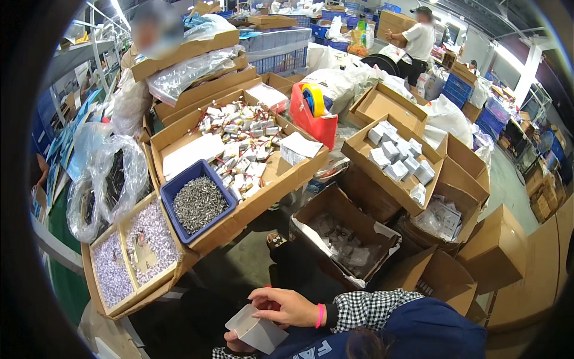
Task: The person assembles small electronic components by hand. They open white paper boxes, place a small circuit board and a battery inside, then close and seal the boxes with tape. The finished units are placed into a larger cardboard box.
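A small white box (261,333) is tilted in front of my body, low in the view. My left hand (238,343) is closed around its lower left side, with most of the fingers hidden behind it. My right hand (291,307), with a pink band at the wrist, has its bent fingers over the box's upper end. Its thumb and fingertips touch the box's edge there. Whether anything is inside the box I cannot tell.
A cardboard tray (233,200) ahead holds many small wired parts and a blue bin (170,197) of metal pieces. Divided trays of small white pieces (154,239) sit at left. Closed white boxes (391,149) lie in a carton at right. An open carton (305,221) stands below.
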A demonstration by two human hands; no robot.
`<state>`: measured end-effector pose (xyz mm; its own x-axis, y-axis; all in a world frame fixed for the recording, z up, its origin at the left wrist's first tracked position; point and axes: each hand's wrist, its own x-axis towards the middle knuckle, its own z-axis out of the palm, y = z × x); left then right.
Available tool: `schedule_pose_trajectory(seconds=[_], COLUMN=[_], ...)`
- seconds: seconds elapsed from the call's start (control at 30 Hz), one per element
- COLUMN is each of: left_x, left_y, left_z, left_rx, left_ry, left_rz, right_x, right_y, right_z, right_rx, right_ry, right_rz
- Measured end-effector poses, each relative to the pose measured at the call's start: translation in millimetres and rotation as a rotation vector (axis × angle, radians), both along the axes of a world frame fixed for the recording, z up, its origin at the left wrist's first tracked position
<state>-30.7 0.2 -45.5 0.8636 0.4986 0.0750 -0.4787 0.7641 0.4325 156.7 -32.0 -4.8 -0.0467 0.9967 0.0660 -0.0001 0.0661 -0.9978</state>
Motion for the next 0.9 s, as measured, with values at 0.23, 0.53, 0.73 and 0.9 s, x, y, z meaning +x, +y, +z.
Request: schedule_pose_trajectory(seconds=[0.23,0.53,0.73,0.9], left_x=[-26.8,-2.4,6.0,6.5], left_y=[-10.0,-21.7,-24.6,-32.4], left_z=[-21.0,12.0,12.0,-20.8], left_rx=[-0.137,-0.351,0.548,0.276], left_ry=[0.366,0.479,1.015,0.849], left_rz=[0.286,0.635,0.956,0.914], right_x=[-6.6,-16.3,5.5,19.4], right_y=[-5.7,-5.5,6.1,-1.9], right_z=[-19.4,-34.3,-23.3,-25.0], right_rx=[0.033,-0.134,0.039,-0.031], right_ry=[-0.06,0.048,-0.005,-0.108], right_rz=[0.024,0.159,0.202,0.138])
